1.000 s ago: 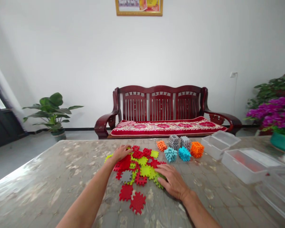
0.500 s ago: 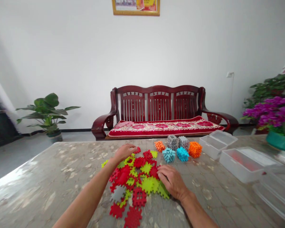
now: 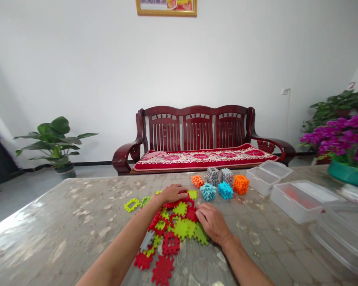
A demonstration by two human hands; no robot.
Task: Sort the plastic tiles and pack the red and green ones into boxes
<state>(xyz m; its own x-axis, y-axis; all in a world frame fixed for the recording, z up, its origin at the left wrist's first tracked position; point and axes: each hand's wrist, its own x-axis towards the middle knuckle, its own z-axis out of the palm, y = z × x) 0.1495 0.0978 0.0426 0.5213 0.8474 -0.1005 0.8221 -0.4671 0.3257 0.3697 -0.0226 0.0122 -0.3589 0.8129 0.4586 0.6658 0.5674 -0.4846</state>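
A heap of flat toothed plastic tiles, red, lime green and one grey, lies on the marbled table. My left hand rests palm down on the far side of the heap, fingers stretched over red tiles. Closer to me, my right hand lies flat on the heap's right side, fingers spread over red and green tiles. Neither hand grips a tile. Two open-frame green tiles lie apart at the left.
Assembled toothed cubes stand behind the heap: orange, blue, teal, grey. Clear plastic boxes sit at the right, a potted purple flower beyond. A wooden bench stands behind the table.
Both hands slid toward each other over the heap, the left moving right. The tiles bunched up and shifted toward me; two green frame tiles now lie exposed at the left.
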